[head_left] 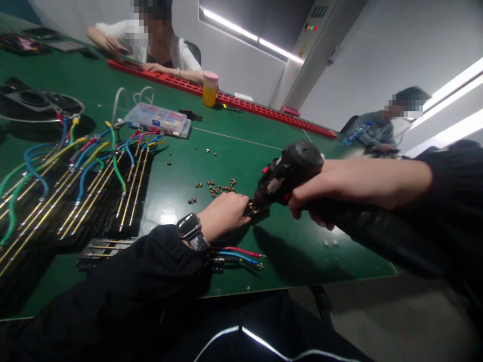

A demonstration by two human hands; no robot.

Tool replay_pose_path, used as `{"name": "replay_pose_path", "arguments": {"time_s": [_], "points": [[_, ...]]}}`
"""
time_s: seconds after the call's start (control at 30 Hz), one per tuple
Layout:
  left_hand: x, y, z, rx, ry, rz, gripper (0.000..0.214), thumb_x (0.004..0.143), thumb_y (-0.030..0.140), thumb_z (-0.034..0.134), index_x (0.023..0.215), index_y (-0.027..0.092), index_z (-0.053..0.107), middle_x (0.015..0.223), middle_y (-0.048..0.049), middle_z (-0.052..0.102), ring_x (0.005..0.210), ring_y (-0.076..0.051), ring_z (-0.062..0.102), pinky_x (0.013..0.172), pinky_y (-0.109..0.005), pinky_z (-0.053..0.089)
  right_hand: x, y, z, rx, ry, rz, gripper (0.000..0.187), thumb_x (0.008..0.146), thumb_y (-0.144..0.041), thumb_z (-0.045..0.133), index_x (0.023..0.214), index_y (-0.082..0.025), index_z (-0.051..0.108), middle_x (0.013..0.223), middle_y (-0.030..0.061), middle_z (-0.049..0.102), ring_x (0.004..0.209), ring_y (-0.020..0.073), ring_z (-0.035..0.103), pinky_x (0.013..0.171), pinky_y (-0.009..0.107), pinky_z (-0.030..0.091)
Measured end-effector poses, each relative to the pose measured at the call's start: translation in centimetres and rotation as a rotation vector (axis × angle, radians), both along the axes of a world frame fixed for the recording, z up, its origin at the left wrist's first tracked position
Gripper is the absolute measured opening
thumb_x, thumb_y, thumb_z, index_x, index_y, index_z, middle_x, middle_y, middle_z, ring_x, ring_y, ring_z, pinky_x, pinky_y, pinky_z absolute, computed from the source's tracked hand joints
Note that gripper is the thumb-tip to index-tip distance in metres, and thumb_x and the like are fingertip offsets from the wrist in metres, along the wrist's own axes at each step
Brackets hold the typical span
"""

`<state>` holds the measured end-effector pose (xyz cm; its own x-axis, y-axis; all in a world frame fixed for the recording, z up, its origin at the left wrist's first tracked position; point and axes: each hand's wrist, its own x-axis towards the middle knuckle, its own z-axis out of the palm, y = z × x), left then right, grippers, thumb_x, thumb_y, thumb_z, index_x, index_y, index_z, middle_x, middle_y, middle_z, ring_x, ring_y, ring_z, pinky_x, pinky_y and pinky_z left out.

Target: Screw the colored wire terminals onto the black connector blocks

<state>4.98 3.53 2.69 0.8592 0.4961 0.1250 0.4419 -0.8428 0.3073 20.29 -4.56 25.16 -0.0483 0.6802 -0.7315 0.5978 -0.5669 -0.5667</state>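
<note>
My right hand (335,186) grips a black power screwdriver (290,168), its nose angled down to the left. The tip meets a small black part with brass fittings (260,213); the exact contact is hard to make out. My left hand (226,211), with a watch on the wrist, is closed around the near end of that black part and steadies it on the table. Just beyond my left fingers lie several loose brass screws (222,190). Red and blue wires (241,255) with ring ends stick out from beneath my left wrist.
Black strips with brass rods (109,186) and coloured wires crowd the left of the green table (313,251). Farther back are a clear compartment box (156,119), a pink-lidded jar (210,90) and a long red slotted rail (264,111). Two people sit across the table.
</note>
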Motion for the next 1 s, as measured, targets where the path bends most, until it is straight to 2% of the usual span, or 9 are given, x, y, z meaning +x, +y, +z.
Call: {"name": "replay_pose_path", "arguments": {"time_s": [0.13, 0.27, 0.4, 0.63, 0.77, 1.0], "points": [[-0.2, 0.0, -0.1, 0.022, 0.006, -0.013, 0.032, 0.093, 0.04, 0.069, 0.108, 0.012, 0.068, 0.102, -0.0142, 0.075, 0.094, -0.028, 0.072, 0.081, -0.035, 0.053, -0.5, 0.4, -0.2, -0.009, -0.011, -0.028, 0.007, 0.077, -0.023, 0.076, 0.072, -0.019, 0.072, 0.07, 0.0018, 0.068, 0.047, 0.0128, 0.06, 0.039, 0.02, 0.051], [-0.3, 0.1, -0.4, 0.028, 0.007, -0.013, 0.031, 0.093, 0.041, 0.07, 0.107, 0.014, 0.069, 0.099, -0.0125, 0.075, 0.093, -0.028, 0.072, 0.08, -0.034, 0.052, 1.2, 1.0, -0.2, -0.022, -0.027, -0.115, 0.011, 0.081, -0.028, 0.073, 0.08, -0.017, 0.073, 0.075, 0.0052, 0.073, 0.051, 0.0144, 0.063, 0.045, 0.022, 0.055], [-0.3, 0.3, -0.7, -0.047, -0.011, 0.005, 0.029, 0.092, 0.04, 0.072, 0.107, 0.016, 0.068, 0.1, -0.0102, 0.075, 0.091, -0.026, 0.072, 0.077, -0.032, 0.052, 2.9, 0.7, -0.3, -0.021, 0.009, -0.157, 0.014, 0.082, -0.03, 0.072, 0.083, -0.016, 0.072, 0.076, 0.0056, 0.074, 0.052, 0.0142, 0.062, 0.051, 0.024, 0.059], [-0.3, 0.6, -1.1, -0.117, -0.034, -0.007, 0.029, 0.091, 0.037, 0.072, 0.11, 0.016, 0.068, 0.103, -0.0105, 0.075, 0.093, -0.024, 0.071, 0.079, -0.03, 0.052, 2.3, -0.1, -0.1, -0.015, 0.014, -0.136, 0.008, 0.084, -0.024, 0.07, 0.084, -0.016, 0.072, 0.061, 0.0026, 0.069, 0.05, 0.0149, 0.063, 0.046, 0.021, 0.055], [-0.2, 0.7, -1.2, -0.137, -0.052, -0.018, 0.029, 0.092, 0.036, 0.072, 0.112, 0.015, 0.069, 0.104, -0.0109, 0.075, 0.095, -0.023, 0.071, 0.081, -0.031, 0.052, 1.8, -0.2, 0.1, 0.008, -0.013, -0.117, 0.011, 0.087, -0.021, 0.065, 0.081, -0.014, 0.071, 0.057, 0.0024, 0.067, 0.049, 0.0137, 0.062, 0.048, 0.02, 0.055], [-0.2, 0.8, -1.4, -0.177, -0.092, -0.023, 0.026, 0.09, 0.035, 0.075, 0.108, 0.017, 0.07, 0.103, -0.0094, 0.076, 0.094, -0.025, 0.072, 0.08, -0.032, 0.052, 2.5, -0.1, -0.4, 0.006, 0.028, -0.106, 0.011, 0.077, -0.03, 0.074, 0.076, -0.019, 0.074, 0.056, 0.0012, 0.068, 0.047, 0.0162, 0.063, 0.044, 0.022, 0.053]]}}
